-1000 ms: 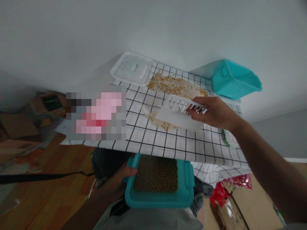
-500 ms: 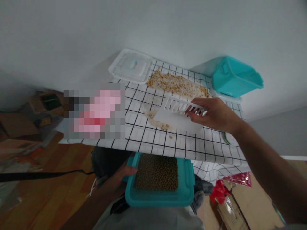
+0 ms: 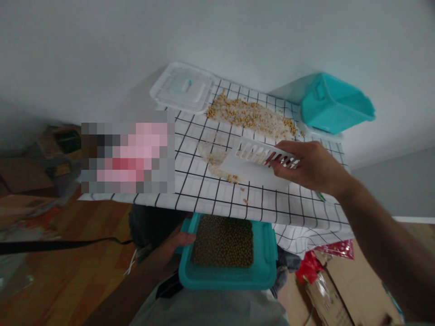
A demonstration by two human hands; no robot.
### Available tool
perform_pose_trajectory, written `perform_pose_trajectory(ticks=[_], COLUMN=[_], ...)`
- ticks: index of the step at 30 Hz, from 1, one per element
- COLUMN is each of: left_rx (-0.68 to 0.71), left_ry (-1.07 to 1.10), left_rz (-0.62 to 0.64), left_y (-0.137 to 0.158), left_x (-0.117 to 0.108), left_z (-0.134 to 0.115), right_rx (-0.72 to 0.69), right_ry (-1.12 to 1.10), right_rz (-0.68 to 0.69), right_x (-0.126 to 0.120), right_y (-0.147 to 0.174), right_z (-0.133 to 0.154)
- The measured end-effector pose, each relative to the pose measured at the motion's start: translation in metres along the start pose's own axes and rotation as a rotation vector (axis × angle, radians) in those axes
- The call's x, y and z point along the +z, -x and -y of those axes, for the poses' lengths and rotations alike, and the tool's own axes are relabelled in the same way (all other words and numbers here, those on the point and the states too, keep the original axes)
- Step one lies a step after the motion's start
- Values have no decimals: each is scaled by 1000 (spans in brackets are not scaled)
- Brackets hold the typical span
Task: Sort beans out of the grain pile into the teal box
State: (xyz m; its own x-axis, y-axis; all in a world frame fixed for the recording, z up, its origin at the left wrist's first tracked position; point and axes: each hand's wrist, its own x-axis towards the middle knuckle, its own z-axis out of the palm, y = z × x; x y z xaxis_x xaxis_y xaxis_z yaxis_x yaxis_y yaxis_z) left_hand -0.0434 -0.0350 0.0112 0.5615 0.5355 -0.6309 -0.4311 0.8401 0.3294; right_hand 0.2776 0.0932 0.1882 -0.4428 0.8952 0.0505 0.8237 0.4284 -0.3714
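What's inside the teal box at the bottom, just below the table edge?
Many small, round brown balls show in the box. They cover whatever lies beneath them, and the cloth hides the box's far end, so anything there can't be seen.

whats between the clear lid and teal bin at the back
In the head view, a spread of yellow and whitish grains lies on the checked cloth between the clear lid and the teal bin.

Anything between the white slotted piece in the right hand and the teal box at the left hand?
Yes: the front edge of the checked tablecloth cuts across the far side of the teal box in this view. A few stray grains also lie between.
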Motion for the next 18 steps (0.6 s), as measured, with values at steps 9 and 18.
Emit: perform_pose_trajectory(ticks=[9,18], left_rx=[2,2], left_ry=[-9,-30], left_rz=[6,-4], left_y=[2,-1], left_x=[6,9], left_z=[1,1], right_rx=[-4,-11], right_ry=[-1,-20], right_rz=[-6,10], right_x=[-2,1], right_y=[8,11], right_z=[-1,5])
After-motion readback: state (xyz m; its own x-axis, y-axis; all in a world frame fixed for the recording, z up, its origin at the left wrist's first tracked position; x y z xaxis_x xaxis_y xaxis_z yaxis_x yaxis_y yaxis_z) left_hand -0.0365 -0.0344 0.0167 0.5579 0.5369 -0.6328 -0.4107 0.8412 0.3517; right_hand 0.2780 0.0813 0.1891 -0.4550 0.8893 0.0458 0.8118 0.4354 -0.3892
